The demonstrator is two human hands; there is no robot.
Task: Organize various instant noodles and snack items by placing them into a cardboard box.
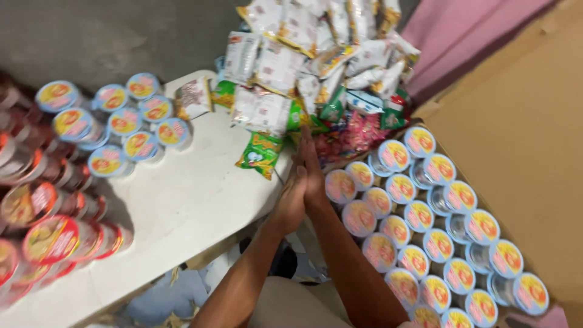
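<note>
Pressing flat together, palm to palm, left hand (290, 200) and right hand (311, 173) hold nothing at the counter's (182, 200) right edge, beside boxed cups (419, 215).

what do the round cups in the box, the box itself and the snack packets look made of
Round cups with blue-rimmed yellow lids: clear sides suggest plastic; the glossy printed lids look like foil or film. Big brown box: matte, flat walls, probably cardboard. Heaped snack packets: shiny, crinkled film, likely plastic or foil.
</note>
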